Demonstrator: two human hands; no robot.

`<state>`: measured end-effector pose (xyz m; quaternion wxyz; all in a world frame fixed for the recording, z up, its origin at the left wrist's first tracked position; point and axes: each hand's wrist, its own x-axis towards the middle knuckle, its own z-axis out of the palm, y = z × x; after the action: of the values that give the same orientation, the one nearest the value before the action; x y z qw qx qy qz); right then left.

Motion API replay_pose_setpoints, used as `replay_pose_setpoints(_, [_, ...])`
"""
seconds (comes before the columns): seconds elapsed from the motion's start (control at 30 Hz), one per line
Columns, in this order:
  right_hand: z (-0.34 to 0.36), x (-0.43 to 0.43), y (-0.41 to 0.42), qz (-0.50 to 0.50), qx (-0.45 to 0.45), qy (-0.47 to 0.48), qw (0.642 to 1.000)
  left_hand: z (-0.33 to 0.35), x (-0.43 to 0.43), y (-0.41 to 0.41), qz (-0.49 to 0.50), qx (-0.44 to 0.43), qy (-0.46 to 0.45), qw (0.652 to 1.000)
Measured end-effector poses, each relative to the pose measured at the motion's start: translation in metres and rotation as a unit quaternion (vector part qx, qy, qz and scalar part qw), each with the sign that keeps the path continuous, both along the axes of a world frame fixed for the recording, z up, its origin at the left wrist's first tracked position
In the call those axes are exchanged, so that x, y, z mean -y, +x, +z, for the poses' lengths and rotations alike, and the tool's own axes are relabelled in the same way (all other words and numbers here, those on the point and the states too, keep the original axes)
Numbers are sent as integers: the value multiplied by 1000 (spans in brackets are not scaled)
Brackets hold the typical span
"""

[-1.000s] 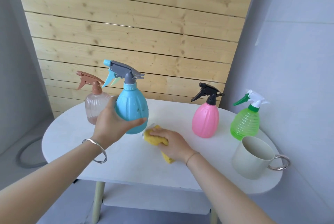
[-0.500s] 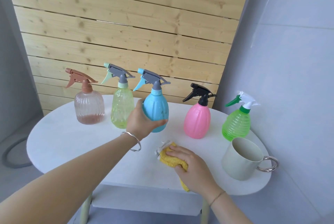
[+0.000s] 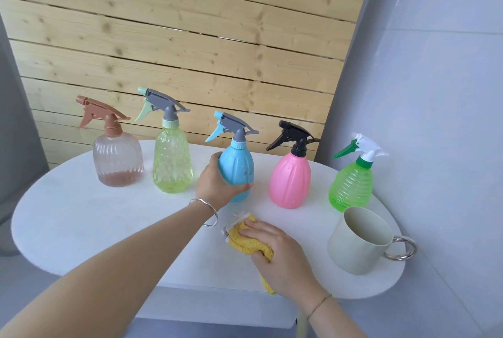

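Placement looks done: the blue spray bottle [image 3: 237, 167], aloft a second ago, now stands in the row, left hand [image 3: 217, 187] gripping it, right hand [image 3: 281, 254] clutching the yellow cloth [image 3: 243, 239].

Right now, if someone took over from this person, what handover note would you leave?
Left hand grips the blue spray bottle round its body; the bottle appears set down upright on the table, between the yellow-green bottle and the pink bottle.
Right hand holds the bunched yellow cloth on the tabletop, nearer the front edge.
Done: blue bottle in the row.
To do, probably: let go of it and wipe the table.
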<state>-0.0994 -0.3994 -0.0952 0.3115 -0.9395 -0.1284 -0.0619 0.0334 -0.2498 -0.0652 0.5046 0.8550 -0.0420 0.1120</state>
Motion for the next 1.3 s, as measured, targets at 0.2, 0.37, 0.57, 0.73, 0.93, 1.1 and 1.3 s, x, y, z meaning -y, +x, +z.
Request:
replay_pose_setpoints(0.2, [2,1,-2,-1,1,-16,1000,5,-17,-20,44,83,-44,995])
replay_pose_setpoints(0.37, [6,-10,-1,-3,0,-29,1000,25,-80,-19,179,213,-72,958])
replay_pose_setpoints(0.57, [7,-65,8,31,6,-43,999,25,-115,6,77,45,-56,994])
replay_pose_setpoints(0.73, [3,-101,21,19,14,-56,998,14,-121,16,31,-34,-35,998])
replay_pose_setpoints(0.93, [-2,-137,53,-33,41,-77,996,6,-142,5,65,24,-3,998])
replay_pose_setpoints(1.1, [-4,-161,97,-93,39,-90,991,26,-182,-16,75,15,-43,996])
replay_pose_setpoints(1.3, [-1,-173,144,-168,11,-101,981,48,-213,-43,65,28,-31,997])
